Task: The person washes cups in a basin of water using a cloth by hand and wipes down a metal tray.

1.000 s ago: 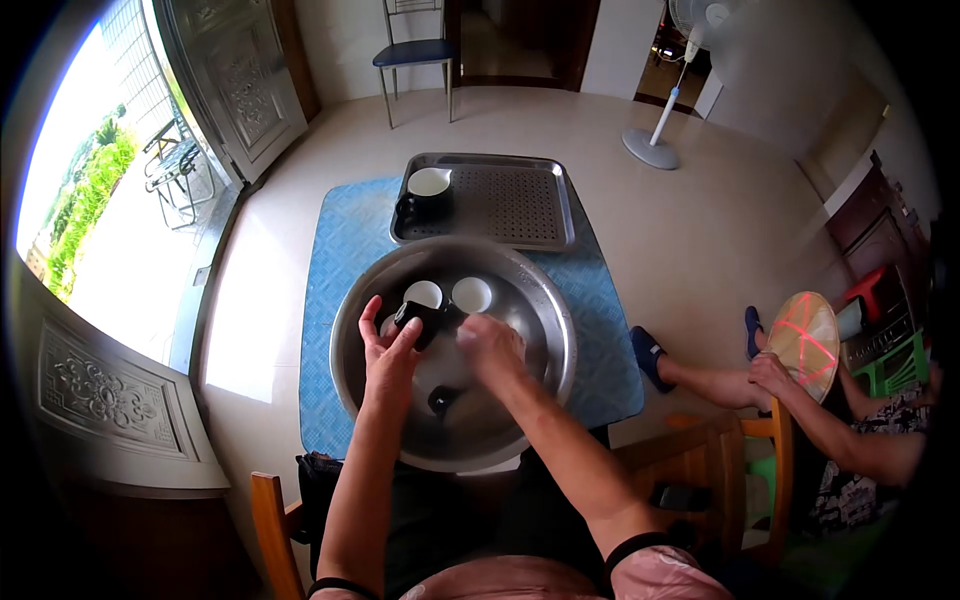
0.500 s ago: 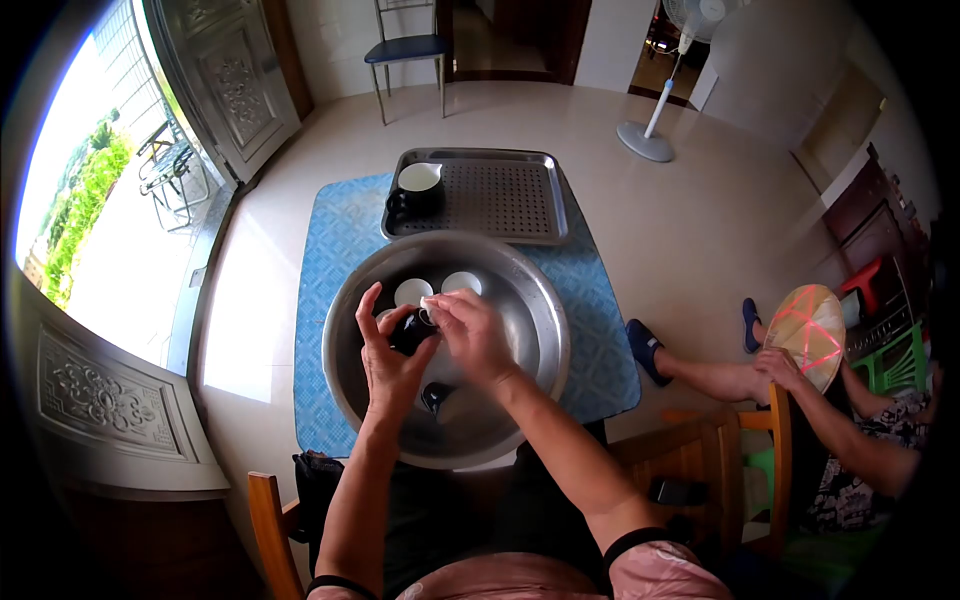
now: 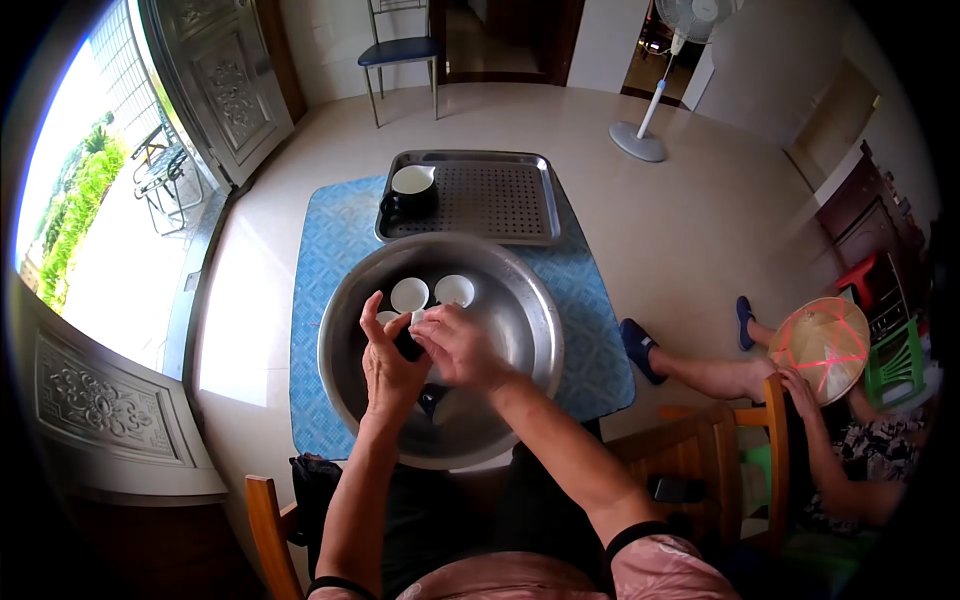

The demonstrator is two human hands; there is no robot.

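Over a big metal basin (image 3: 545, 340), my left hand (image 3: 388, 365) is closed round a small black teaware piece (image 3: 408, 345), mostly hidden by my fingers. My right hand (image 3: 460, 345), smeared by motion, presses a small white thing (image 3: 417, 317) to the piece's top; whether it is a cloth or part of the piece, I cannot tell. Just beyond them in the basin are a white cup (image 3: 409, 295) and another white cup (image 3: 454, 291), with a third partly behind my left fingers. A small dark glossy piece (image 3: 431, 399) lies on the basin's bottom below my wrists.
A perforated metal tray (image 3: 500, 195) holds a black pitcher with a white inside (image 3: 413, 190). Both basin and tray rest on a blue-covered table (image 3: 590, 330). At right sits a person with a round woven fan (image 3: 820, 350). A wooden chair (image 3: 700, 450) stands close on my right.
My right hand has moved slightly down and left, closer over the black piece. My left hand still holds it. The person's fan at right has tilted and shifted.
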